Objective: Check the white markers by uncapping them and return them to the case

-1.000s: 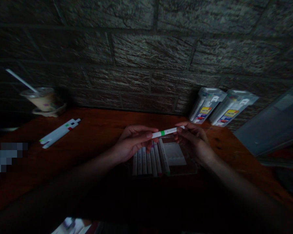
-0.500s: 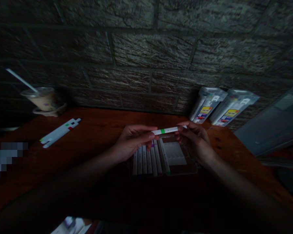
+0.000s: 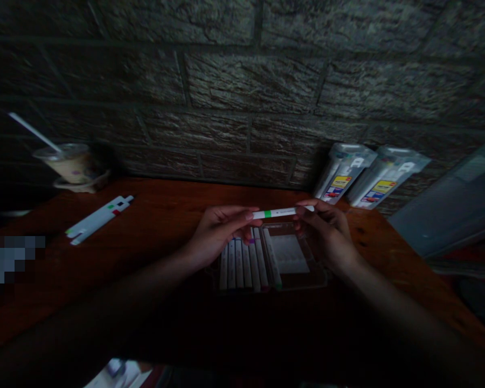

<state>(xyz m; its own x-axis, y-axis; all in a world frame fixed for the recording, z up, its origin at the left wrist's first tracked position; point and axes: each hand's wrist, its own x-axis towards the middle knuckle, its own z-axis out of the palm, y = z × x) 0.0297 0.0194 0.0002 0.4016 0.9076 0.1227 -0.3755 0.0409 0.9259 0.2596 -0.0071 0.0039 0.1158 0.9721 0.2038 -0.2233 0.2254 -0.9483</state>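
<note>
White marker (image 3: 281,213), pinched near both ends by the left hand (image 3: 222,230) and right hand (image 3: 332,231) above the clear case (image 3: 325,277), might drop onto the marker row (image 3: 246,269) if either grip slackens.

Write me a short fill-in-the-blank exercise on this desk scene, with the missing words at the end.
1. The left hand and the right hand hold opposite ends of one white marker, whose bright band is coloured ____.
2. The cup with a straw in it stands toward the ____ side of the picture.
3. The tall clear containers standing at the back right of the table number ____.

Missing words: green; left; two.
</note>
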